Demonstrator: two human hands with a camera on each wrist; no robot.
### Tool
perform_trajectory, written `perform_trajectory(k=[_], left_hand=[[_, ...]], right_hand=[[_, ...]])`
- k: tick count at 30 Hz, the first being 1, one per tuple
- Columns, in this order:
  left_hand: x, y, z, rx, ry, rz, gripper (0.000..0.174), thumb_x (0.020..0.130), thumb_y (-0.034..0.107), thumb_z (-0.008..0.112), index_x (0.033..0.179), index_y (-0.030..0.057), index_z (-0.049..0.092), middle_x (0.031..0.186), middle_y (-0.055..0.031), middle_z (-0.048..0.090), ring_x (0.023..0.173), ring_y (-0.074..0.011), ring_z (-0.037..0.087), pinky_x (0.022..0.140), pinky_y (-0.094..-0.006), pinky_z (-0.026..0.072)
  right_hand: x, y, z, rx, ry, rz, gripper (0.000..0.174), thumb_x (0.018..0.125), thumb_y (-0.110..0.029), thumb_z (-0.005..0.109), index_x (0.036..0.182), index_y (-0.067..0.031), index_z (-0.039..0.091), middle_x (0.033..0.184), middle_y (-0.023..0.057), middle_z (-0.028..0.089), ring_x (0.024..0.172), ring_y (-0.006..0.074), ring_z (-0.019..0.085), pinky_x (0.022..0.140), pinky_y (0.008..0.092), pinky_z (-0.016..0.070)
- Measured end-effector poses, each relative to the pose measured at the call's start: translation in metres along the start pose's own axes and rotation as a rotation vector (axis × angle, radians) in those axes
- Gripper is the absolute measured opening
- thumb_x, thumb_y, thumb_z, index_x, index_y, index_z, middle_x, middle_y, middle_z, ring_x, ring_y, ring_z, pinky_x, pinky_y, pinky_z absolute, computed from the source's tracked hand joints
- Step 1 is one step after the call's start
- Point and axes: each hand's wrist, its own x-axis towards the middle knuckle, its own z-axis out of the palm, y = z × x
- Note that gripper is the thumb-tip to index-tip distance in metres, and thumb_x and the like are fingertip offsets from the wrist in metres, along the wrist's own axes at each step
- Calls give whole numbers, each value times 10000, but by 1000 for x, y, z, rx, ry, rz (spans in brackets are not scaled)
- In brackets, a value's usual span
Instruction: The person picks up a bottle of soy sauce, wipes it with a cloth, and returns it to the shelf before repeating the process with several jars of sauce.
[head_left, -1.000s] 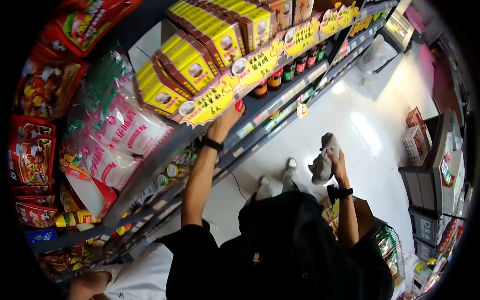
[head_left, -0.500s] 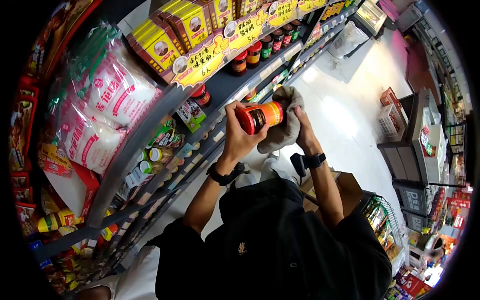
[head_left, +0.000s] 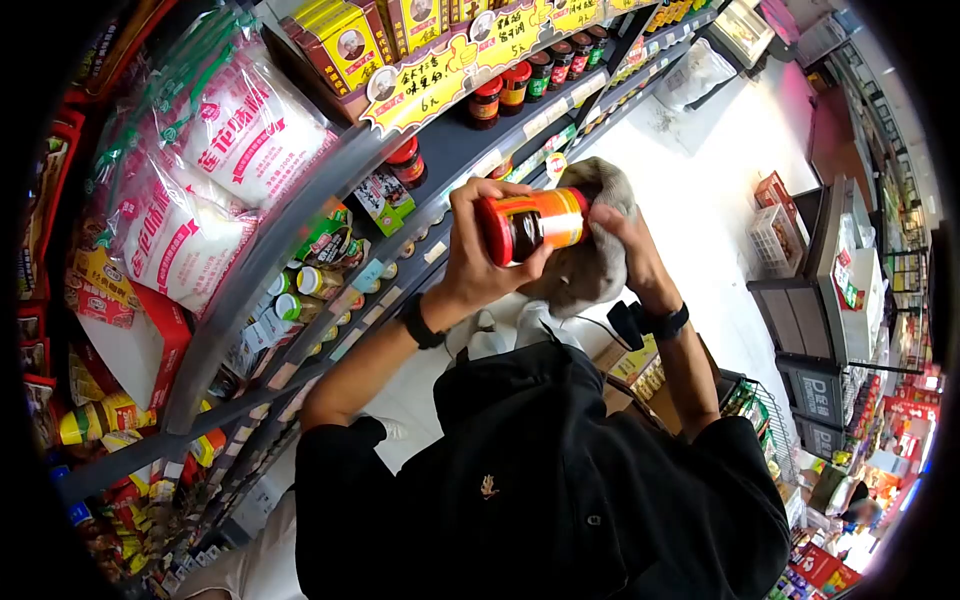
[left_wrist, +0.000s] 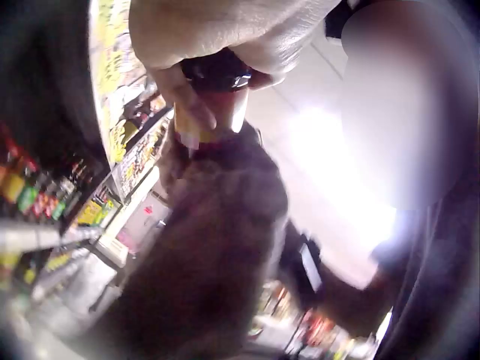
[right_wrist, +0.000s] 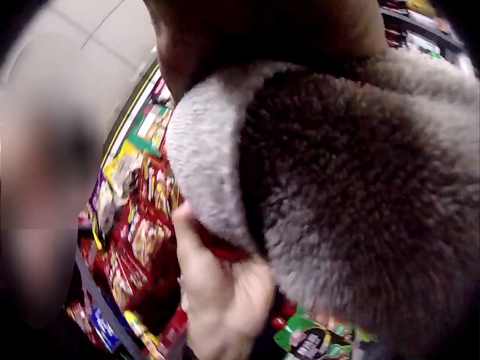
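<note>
In the head view my left hand (head_left: 478, 255) grips a red-lidded jar (head_left: 535, 225) by its lid end, tilted on its side. My right hand (head_left: 640, 255) holds a grey-brown cloth (head_left: 590, 270) against the jar's other end. The left wrist view shows the left hand (left_wrist: 225, 37) around the dark-looking lid, with the cloth (left_wrist: 217, 240) over the far end of the jar. Fluffy cloth (right_wrist: 360, 195) fills much of the right wrist view and hides most of the jar; the left hand (right_wrist: 225, 300) shows below it.
A shelf (head_left: 440, 190) with jars (head_left: 484, 103) and yellow boxes (head_left: 350, 50) stands at upper left, near the left hand. White bags (head_left: 245, 130) lie at its curved end. A wire basket (head_left: 765, 410) and a cardboard box (head_left: 665, 400) are at lower right.
The left hand has come off the shelf with the jar. The cloth has moved left, up to the jar's end, and the two hands are now close together.
</note>
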Motion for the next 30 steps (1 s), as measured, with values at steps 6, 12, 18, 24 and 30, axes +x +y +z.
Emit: perform_trajectory(k=[6, 12, 18, 24, 30], left_hand=[[34, 38, -24, -783, -27, -991, 496, 858, 262, 723, 1227, 23, 496, 1061, -87, 640, 914, -203, 698, 651, -388, 641], [20, 50, -10, -829, 21, -754, 503, 883, 191, 692, 1269, 33, 410, 1077, -98, 587, 928, -186, 660, 687, -371, 638], [26, 16, -6, -183, 39, 37, 710, 749, 96, 826, 1204, 49, 283, 1181, -175, 515, 1087, -238, 583, 959, -383, 504], [30, 0, -19, 120, -44, 216, 793, 712, 128, 868, 1248, 56, 288, 1180, -202, 526, 1076, -284, 595, 929, -403, 512], [27, 7, -26, 221, -104, 233, 825, 694, 91, 876, 1301, 62, 318, 1258, -208, 511, 1161, -294, 566, 1001, -415, 493]], right_hand=[[-10, 10, -12, -702, 12, -879, 839, 563, -209, 900, 1306, -84, 530, 1217, 213, 576, 1153, 373, 585, 913, 442, 504], [-12, -25, 1, -757, 36, -1007, 630, 550, -174, 822, 1128, -51, 604, 1056, 169, 645, 1011, 355, 641, 874, 434, 519], [-8, -42, 25, -165, 59, -270, 660, 775, -310, 659, 1319, 30, 505, 1243, 137, 587, 1105, 232, 595, 1011, 358, 451], [10, -24, 21, 162, 75, 40, 541, 906, -326, 537, 1336, 0, 508, 1222, 135, 619, 1074, 239, 620, 994, 357, 472], [20, 3, 7, 493, -85, 222, 515, 936, -372, 556, 1323, -35, 510, 1159, 116, 631, 1015, 216, 634, 906, 348, 525]])
